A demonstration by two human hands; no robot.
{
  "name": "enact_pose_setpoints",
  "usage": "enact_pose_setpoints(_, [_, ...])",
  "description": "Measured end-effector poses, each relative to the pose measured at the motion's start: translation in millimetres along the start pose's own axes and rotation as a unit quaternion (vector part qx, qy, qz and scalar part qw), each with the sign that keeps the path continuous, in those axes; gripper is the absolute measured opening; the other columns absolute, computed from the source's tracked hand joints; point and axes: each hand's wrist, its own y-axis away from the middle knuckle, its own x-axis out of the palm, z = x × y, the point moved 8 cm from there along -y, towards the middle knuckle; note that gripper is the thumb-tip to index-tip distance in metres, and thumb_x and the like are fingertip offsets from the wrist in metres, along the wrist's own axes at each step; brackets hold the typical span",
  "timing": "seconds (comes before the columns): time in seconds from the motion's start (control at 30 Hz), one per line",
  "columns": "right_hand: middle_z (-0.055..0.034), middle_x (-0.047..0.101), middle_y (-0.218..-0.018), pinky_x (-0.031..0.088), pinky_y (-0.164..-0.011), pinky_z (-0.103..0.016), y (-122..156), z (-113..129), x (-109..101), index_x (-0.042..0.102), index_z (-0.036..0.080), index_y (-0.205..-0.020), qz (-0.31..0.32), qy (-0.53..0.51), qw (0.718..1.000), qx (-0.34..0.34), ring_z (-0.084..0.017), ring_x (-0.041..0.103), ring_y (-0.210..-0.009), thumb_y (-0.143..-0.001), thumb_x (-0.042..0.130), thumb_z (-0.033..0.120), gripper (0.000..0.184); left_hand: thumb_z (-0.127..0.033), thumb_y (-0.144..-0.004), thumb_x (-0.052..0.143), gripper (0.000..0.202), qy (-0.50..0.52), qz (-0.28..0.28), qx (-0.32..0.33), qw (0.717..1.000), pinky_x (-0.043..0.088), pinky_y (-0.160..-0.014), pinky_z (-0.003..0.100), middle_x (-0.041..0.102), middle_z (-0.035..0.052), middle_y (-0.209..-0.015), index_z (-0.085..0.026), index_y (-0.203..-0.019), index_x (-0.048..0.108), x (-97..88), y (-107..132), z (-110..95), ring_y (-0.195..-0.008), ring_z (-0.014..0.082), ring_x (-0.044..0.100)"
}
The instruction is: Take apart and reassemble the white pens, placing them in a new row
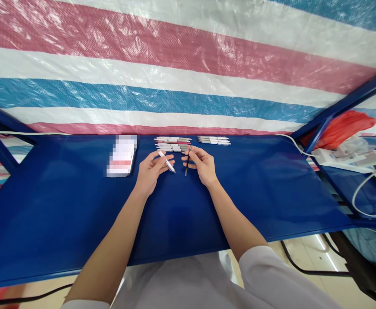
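Observation:
Between the thumb and fingers of my left hand (pixel 149 172) is a white pen barrel (pixel 166 162), tilted down to the right. My right hand (pixel 203 166) pinches a thin dark pen refill (pixel 187 166), its lower end pointing down toward the table. The two hands are held apart, a small gap between barrel and refill. Just beyond them lies a group of several pens (pixel 172 144), mostly white, with a reddish one among them. Farther right rests a smaller group of white and grey pens (pixel 213 140).
A phone (pixel 122 156) with a blurred-out screen lies left of my hands on the blue table (pixel 255 193). Striped plastic sheeting (pixel 175 64) hangs behind. At right are a red plastic bag (pixel 342 131), a white cable (pixel 355 197) and blue frame bars.

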Motion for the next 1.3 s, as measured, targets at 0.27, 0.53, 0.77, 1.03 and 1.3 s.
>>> enact_pose_setpoints(0.27, [-0.0008,0.073,-0.092,0.063,-0.072,-0.031,2.6,2.8,-0.4,0.069,0.023,-0.098,-0.012,0.008,1.0,-0.001,-0.015,0.073,-0.08,-0.071,0.077,0.046,0.037,-0.04,-0.073,0.08,0.046,-0.007,0.003,-0.009,1.0,0.058,-0.087,0.045,0.075,0.0101,-0.099,-0.017,-0.109,0.063,3.8,3.4,-2.8,-0.087,0.0251,0.074])
enact_pose_setpoints(0.53, [-0.0007,0.074,-0.092,0.064,-0.068,-0.03,2.8,3.8,-6.2,0.069,0.022,-0.099,-0.039,-0.012,0.999,-0.016,-0.015,0.073,-0.077,-0.071,0.078,0.042,0.035,-0.036,-0.072,0.081,0.045,0.011,0.02,-0.001,1.0,0.057,-0.089,0.045,0.076,0.0083,-0.095,-0.018,-0.112,0.069,9.0,4.4,-2.3,-0.088,0.0249,0.074])
enact_pose_setpoints(0.77, [0.0004,0.074,-0.086,0.064,-0.065,-0.029,3.5,4.1,-7.9,0.069,0.022,-0.096,-0.051,-0.013,0.998,-0.024,-0.015,0.073,-0.074,-0.072,0.078,0.039,0.031,-0.035,-0.073,0.081,0.043,0.012,0.015,0.024,1.0,0.059,-0.087,0.043,0.076,0.007,-0.095,-0.02,-0.112,0.071,7.2,5.8,-8.7,-0.087,0.024,0.074])
enact_pose_setpoints(1.03, [-0.0009,0.075,-0.087,0.064,-0.069,-0.033,8.3,6.4,-4.7,0.069,0.022,-0.094,-0.055,0.016,0.998,-0.038,-0.018,0.074,-0.08,-0.068,0.081,0.039,0.033,-0.038,-0.072,0.081,0.043,-0.029,-0.003,0.053,0.998,0.059,-0.085,0.043,0.077,0.007,-0.091,-0.018,-0.109,0.073,6.4,6.2,-8.8,-0.085,0.0244,0.073])
enact_pose_setpoints(1.3, [-0.0004,0.074,-0.086,0.064,-0.068,-0.032,8.9,9.4,-5.3,0.07,0.023,-0.094,-0.061,0.009,0.997,-0.053,-0.017,0.074,-0.078,-0.07,0.079,0.039,0.03,-0.035,-0.076,0.078,0.033,-0.129,0.01,0.124,0.984,0.058,-0.087,0.04,0.076,0.0076,-0.096,-0.018,-0.104,0.072,10.6,11.6,-19.2,-0.094,0.0255,0.072])
